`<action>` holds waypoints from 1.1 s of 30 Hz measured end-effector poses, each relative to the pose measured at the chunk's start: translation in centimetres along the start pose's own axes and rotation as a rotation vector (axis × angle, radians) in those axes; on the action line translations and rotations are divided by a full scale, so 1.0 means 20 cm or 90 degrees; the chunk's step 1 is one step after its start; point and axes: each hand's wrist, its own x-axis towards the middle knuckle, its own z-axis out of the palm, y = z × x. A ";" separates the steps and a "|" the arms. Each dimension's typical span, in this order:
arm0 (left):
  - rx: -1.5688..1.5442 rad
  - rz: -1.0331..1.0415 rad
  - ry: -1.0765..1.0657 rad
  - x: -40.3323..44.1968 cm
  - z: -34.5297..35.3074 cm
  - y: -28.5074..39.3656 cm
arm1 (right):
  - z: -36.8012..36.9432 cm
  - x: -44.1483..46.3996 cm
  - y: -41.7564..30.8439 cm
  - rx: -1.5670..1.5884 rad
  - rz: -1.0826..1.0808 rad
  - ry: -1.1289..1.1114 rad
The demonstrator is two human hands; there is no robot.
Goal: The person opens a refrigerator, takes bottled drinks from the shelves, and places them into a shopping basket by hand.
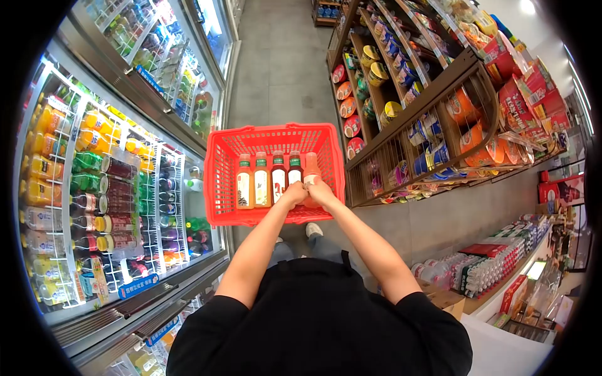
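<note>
A red plastic shopping basket [213, 178] is in front of me at the centre of the head view. Several juice bottles stand side by side in it, among them an orange one [261, 182] and a dark red one [295, 168], with green caps. A pinkish-orange drink bottle [311, 164] is at the right end of the row. My left hand [293, 195] and my right hand [320, 192] are closed around its lower part from both sides. The fingertips are partly hidden behind the hands.
Glass-door drink fridges [103, 188] line the left side. Shelves of cup noodles [401, 81] stand on the right, close to the basket. Packs of bottles [495, 263] sit at the lower right. A grey floor aisle [276, 75] runs ahead.
</note>
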 end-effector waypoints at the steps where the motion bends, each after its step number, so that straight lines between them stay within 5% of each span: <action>1: 0.005 -0.003 -0.002 0.00 0.01 -0.02 | -0.01 -0.04 -0.03 -0.047 -0.017 0.011; 3: 0.119 0.128 0.108 0.00 0.05 -0.06 | -0.01 -0.14 -0.11 -0.094 -0.032 0.020; 7: 0.033 0.136 -0.009 0.05 0.07 -0.07 | -0.02 -0.12 -0.09 -0.018 -0.060 -0.084; 8: 0.065 -0.004 -0.037 -0.04 0.03 0.04 | -0.02 -0.06 -0.04 0.023 -0.074 -0.127; 12: -0.049 0.049 -0.071 0.03 0.02 -0.04 | -0.04 -0.04 -0.02 0.217 -0.006 -0.221; 17: -0.199 0.048 -0.014 0.00 -0.06 -0.05 | -0.11 -0.10 -0.16 0.039 -0.143 -0.129; 23: -0.337 0.165 0.211 -0.33 -0.20 0.20 | -0.14 -0.21 -0.39 0.085 -0.324 -0.096; 29: -0.506 0.365 0.470 -0.62 -0.30 0.09 | -0.12 -0.24 -0.62 0.351 -0.392 -0.329; 33: -0.590 0.362 0.696 -1.01 -0.32 -0.12 | 0.01 -0.26 -0.78 0.370 -0.412 -0.375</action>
